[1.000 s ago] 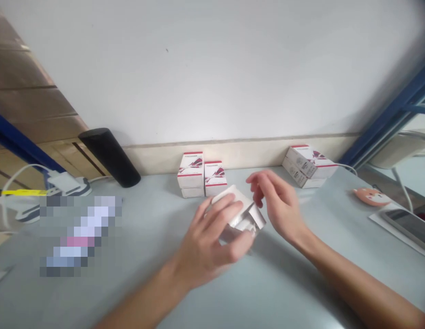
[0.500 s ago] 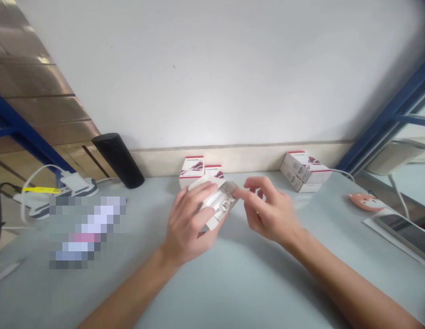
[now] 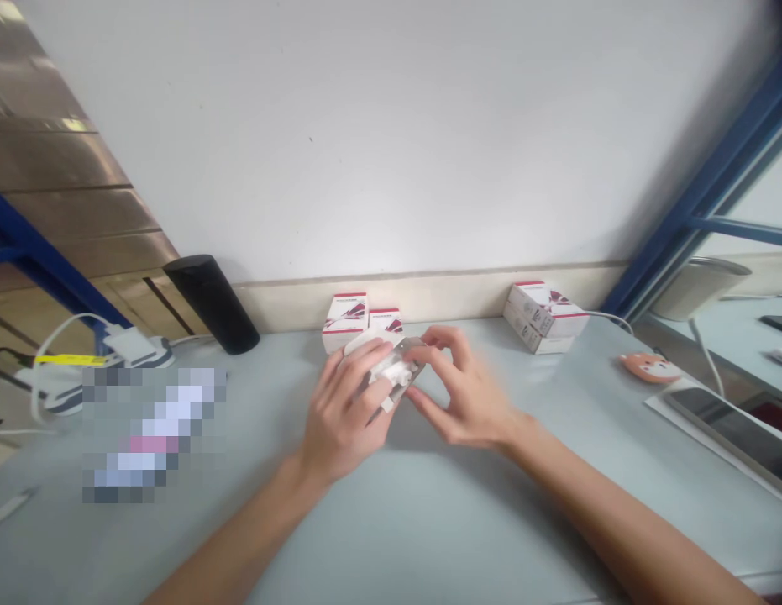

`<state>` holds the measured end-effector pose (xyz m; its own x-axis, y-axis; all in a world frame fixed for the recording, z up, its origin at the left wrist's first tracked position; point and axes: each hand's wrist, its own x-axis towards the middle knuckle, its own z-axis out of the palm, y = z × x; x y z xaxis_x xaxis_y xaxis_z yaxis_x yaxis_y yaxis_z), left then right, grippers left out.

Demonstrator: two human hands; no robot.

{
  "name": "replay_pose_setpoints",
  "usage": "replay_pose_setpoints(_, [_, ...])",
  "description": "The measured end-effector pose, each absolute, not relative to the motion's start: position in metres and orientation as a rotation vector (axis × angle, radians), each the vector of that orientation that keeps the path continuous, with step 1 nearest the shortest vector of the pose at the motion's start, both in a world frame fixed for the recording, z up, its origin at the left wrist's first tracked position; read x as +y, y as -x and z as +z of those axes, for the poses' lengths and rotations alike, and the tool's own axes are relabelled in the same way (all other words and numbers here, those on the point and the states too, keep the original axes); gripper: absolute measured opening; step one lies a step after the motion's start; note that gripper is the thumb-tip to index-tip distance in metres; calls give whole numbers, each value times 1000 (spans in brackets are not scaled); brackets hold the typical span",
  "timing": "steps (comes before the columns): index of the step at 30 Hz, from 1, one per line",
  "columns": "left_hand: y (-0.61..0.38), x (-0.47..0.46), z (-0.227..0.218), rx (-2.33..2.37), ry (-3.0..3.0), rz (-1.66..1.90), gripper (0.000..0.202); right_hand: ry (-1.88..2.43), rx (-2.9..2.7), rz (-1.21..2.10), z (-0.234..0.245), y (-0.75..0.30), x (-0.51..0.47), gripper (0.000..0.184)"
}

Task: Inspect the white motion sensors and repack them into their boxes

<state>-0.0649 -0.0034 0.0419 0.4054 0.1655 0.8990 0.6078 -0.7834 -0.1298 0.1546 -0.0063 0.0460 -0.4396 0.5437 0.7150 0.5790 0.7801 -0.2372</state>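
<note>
**Q:** What was held in the left hand?

**A:** A white-and-clear blister pack was gripped there, with the curled fingers closed across its near face. The pack was kept just ahead of the hand's knuckles, above the bench.

**Q:** How was the right hand posed?

**A:** It was held half open, just to the right of the blister pack, with its fingertips curved toward the pack's right end. Contact appeared likely, but whether a firm hold had been taken could not be determined because of blur.

**Q:** What was placed beyond the hands?

**A:** Ahead of the left hand, a white carton stack with red print and a similar single carton were placed against the wall. Ahead of the right hand, a further carton pair was seen. Farther right of that hand, an orange fox-faced object and a smartphone were placed. Left of the left hand, a black cylinder, a white charger and a pixelated object were seen.
</note>
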Motion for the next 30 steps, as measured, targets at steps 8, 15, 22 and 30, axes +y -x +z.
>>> replay_pose_setpoints(8, [65, -2, 41, -717, 2257, -1284, 39, 846, -2141, -11, 37, -156, 2, 36])
replay_pose_setpoints(15, [64, -1, 39, -692, 2278, -1255, 37, 842, -2087, 162, 34, -155, 2, 33])
replay_pose_setpoints(22, [63, -3, 42, -712, 2247, -1256, 39, 790, -1895, 168, 39, -152, 1, 7])
replay_pose_setpoints(30, [64, -1, 42, -812, 2144, -1334, 41, 1388, -1613, 326, 27, -176, 33, 28])
